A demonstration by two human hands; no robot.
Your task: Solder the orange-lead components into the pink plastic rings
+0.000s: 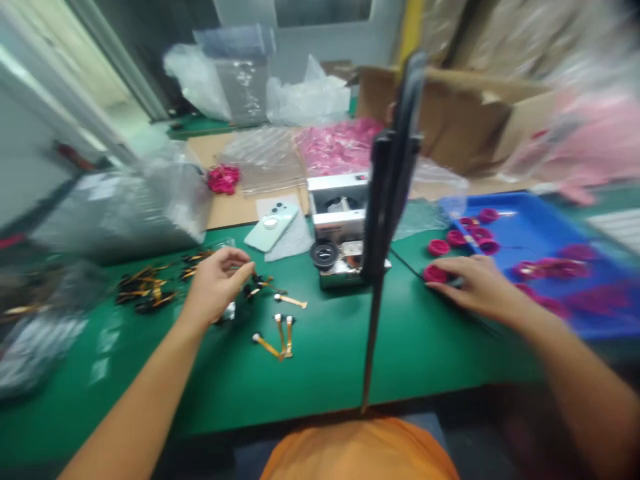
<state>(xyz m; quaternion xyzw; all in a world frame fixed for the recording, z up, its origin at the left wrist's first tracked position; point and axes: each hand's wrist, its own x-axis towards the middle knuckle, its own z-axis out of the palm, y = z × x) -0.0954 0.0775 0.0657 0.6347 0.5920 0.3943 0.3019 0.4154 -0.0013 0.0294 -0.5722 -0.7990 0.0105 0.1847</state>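
My left hand (216, 280) hovers over the left side of the green table, thumb and fingers pinched near small black parts (257, 287); what they hold, if anything, is blurred. Several small camera-like modules on orange flex cables (269, 347) lie just right of it, and a pile of similar dark parts (145, 290) lies to its left. At the right, my right hand (483, 287) grips a round magenta cap (434, 273) between thumb and fingers. More magenta caps (439, 247) sit just beyond that hand.
A blue tray (525, 220) with magenta pieces stands at the right. In the middle, a metal device (337, 217) with a black round eyepiece sits behind a tall dark upright (393, 180). Left of it lies a mint phone (273, 227). A cardboard box (445, 120) and plastic bags stand behind.
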